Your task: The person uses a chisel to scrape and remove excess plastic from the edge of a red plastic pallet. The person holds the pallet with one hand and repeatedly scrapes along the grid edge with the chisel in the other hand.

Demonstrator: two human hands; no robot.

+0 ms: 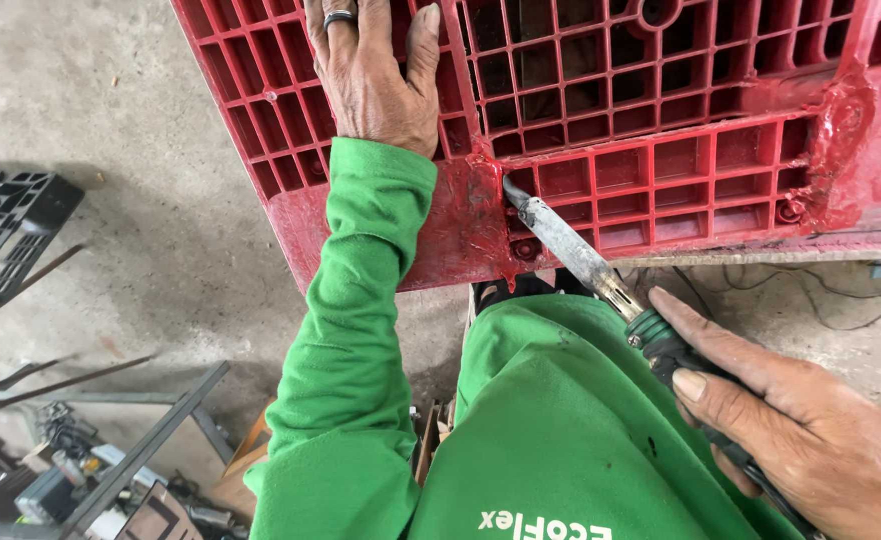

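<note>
Against the underside of a red plastic pallet [661, 120], a soldering-type heating iron [566, 240] is held by the right hand [791, 430], its fingers closed round the dark handle and green collar, while the metal tip is pressed into a melted, lumpy seam near the pallet's lower edge. The pallet is steadied by the left hand [371, 75], laid flat with fingers spread over the ribbed grid above the green sleeve [361, 330]; a dark ring [340, 17] is worn on one finger. Nothing is gripped by that hand; it only presses.

The chief risk is judged to be a slip of the hot tip: the seam lies just beside the left wrist and sleeve, so a skid to that side could burn cloth or skin. Softened plastic could also drip from the seam toward the green garment directly below. If pressure from the left hand eases, the pallet could shift and the seam be smeared.

Room is tight. The iron is hemmed in between the pallet's bottom rim and the body, with freer space only to the right over bare concrete floor [111, 150]. At lower left, metal bars [151, 440] and a black crate [11, 220] crowd the ground.
</note>
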